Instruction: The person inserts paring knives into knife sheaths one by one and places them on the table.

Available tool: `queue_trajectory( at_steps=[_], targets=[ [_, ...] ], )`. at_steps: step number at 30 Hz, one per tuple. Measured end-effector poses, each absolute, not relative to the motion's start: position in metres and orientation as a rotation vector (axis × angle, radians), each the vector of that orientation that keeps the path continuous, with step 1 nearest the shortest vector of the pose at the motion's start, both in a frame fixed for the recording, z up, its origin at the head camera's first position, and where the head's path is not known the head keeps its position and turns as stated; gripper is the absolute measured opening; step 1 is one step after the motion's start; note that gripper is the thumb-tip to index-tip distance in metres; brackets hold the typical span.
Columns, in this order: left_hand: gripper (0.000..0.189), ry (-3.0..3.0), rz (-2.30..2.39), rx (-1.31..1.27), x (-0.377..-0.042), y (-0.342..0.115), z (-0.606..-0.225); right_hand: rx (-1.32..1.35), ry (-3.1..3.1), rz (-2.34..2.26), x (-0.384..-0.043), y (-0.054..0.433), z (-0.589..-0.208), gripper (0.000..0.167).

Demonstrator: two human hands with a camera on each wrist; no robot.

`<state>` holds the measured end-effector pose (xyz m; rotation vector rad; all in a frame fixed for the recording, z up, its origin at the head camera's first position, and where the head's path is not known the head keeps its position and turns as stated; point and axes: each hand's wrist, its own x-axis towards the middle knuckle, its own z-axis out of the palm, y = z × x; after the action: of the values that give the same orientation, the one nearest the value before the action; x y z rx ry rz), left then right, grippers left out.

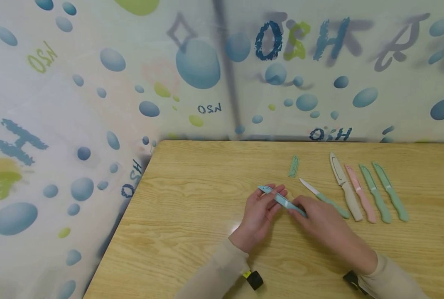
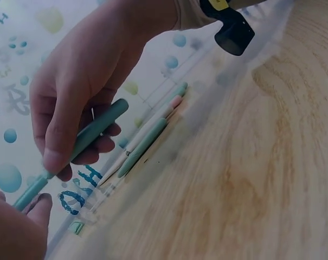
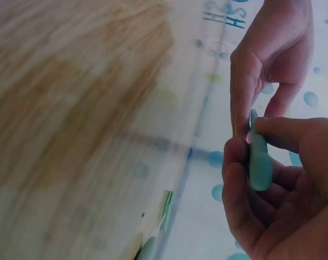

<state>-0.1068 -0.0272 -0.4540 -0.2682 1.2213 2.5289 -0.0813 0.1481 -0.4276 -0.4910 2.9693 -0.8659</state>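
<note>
Both hands hold a light blue-green sheathed knife point(image 1: 281, 200) above the table, its handle towards the right. My left hand point(image 1: 254, 218) pinches the sheath end between thumb and fingers. My right hand point(image 1: 324, 220) grips the handle, thumb laid along it in the left wrist view, where the rounded handle end point(image 2: 117, 108) sticks out past the fingers. Seen from the right wrist, the handle point(image 3: 261, 170) points at the camera. Right of the hands lies an unsheathed green-handled knife point(image 1: 332, 203), its pale blade bare. A loose green sheath point(image 1: 293, 166) lies beyond it.
On the right, a row of sheathed knives lies side by side: a large cream knife point(image 1: 350, 199), a pink knife point(image 1: 364, 201) and two green ones point(image 1: 379, 203). The wooden table point(image 1: 169, 199) meets a patterned curtain point(image 1: 244, 104) at the back and left.
</note>
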Motion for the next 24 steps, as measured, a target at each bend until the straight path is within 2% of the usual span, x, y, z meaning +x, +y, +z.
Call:
queue_trajectory(
  at_steps=[4,13,24],
  targets=[
    [0.029,1.212,2.515,-0.259,-0.110,-0.032,-0.454,-0.449,2.971,-0.881,-0.079,0.155,-0.425,0.014],
    [0.047,1.225,2.533,-0.281,-0.119,-0.051,-0.454,-0.358,2.974,-0.900,-0.076,0.182,-0.418,0.022],
    [0.034,1.262,2.598,-0.342,-0.125,-0.078,-0.453,-0.197,2.969,-0.896,-0.083,0.238,-0.418,0.042]
  ],
)
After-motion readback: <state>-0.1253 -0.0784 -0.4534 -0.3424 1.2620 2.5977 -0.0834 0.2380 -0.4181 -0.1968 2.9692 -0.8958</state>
